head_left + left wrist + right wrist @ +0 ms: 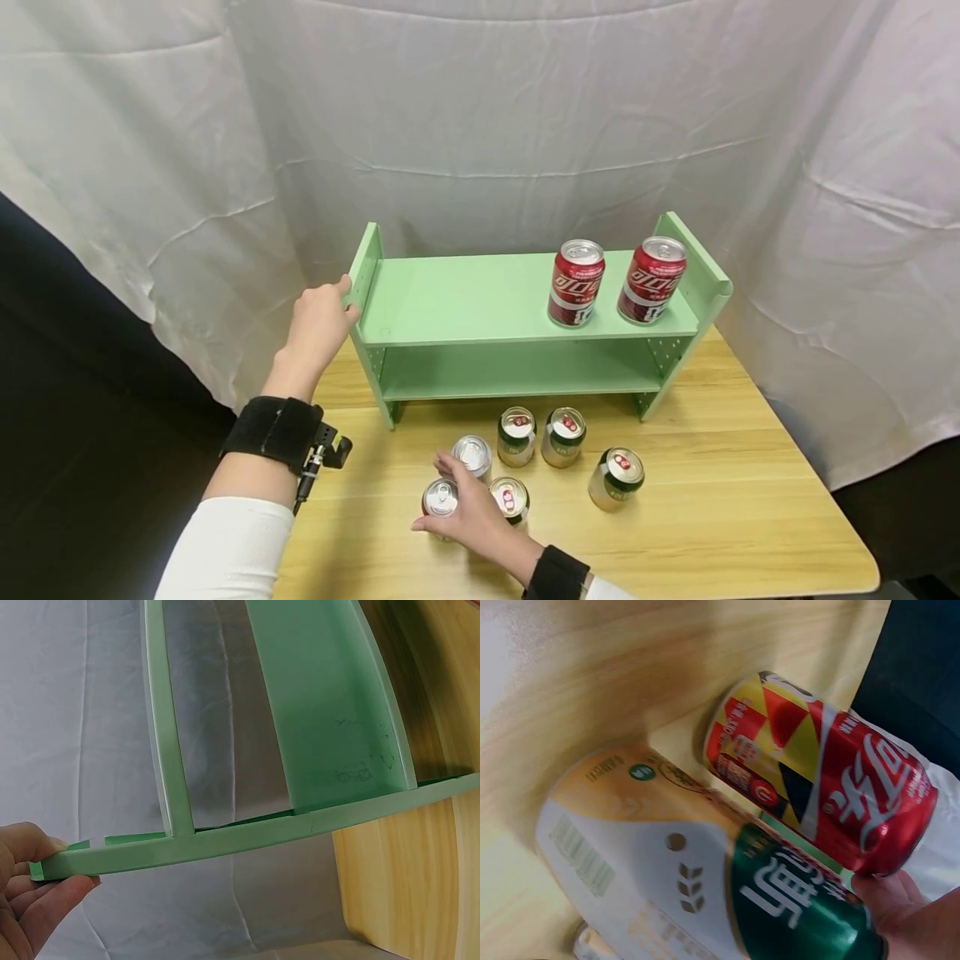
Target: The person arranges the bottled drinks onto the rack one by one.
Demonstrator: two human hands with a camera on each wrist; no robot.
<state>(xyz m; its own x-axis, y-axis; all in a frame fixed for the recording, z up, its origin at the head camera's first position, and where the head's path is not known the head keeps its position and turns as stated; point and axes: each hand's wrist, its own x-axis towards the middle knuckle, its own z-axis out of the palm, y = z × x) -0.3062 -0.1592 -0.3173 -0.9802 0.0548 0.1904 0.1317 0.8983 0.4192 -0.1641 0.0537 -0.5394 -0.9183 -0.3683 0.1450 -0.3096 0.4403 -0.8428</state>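
My left hand point(318, 325) grips the upper end of the left side panel of a green two-tier shelf point(465, 296). In the left wrist view, thumb and fingers pinch that panel's edge point(112, 859). My right hand point(476, 508) is at a red cola can point(440, 497) on the table, thumb on its near side and fingers spread toward its far side. The right wrist view shows this cola can point(817, 772) beside a green-and-white beer can point(697, 862). Just beyond the fingers stands a silver-topped can point(472, 452); its side is mostly hidden.
Two red cola cans, one left point(576, 283) and one right point(652, 279), stand on the top tier's right half. More green-topped beer cans point(517, 435) stand in front of the shelf on the wooden table point(720, 500). A pale curtain point(487, 125) hangs behind.
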